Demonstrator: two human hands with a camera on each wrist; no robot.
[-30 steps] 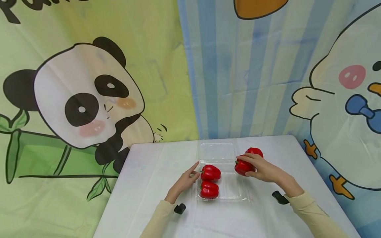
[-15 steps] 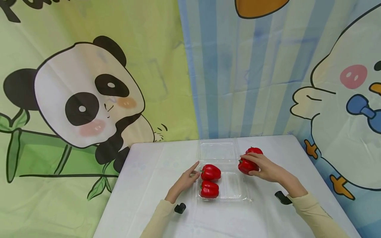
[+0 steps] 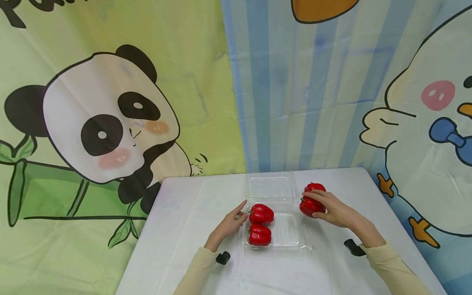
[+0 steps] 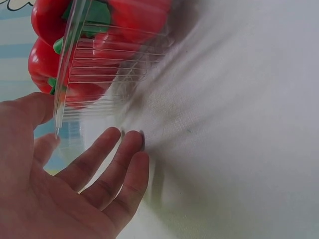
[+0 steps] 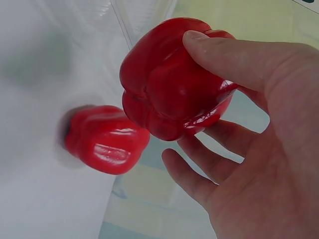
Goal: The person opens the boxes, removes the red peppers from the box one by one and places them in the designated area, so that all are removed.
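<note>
My left hand [image 3: 231, 224] is at the left side of a clear plastic clamshell box [image 3: 291, 233], its fingers mostly straight and touching the rim. Two red bell peppers lie in the box's left half, the rear pepper [image 3: 262, 214] behind the front pepper [image 3: 259, 235]. My right hand [image 3: 336, 211] holds another red bell pepper [image 5: 172, 79] between thumb and fingers, just right of the box. In the right wrist view the held pepper appears raised off the table. Behind it on the table lies one more red bell pepper [image 5: 107, 140].
The box's lid [image 3: 270, 187] lies folded back toward the rear of the white table [image 3: 191, 213]. A printed curtain [image 3: 206, 102] with cartoon animals hangs close behind the table. Dark camera mounts are on both wrists.
My right hand has shifted slightly to the right with its pepper, away from the box and closer in front of the loose pepper. My left hand has stayed in place.
</note>
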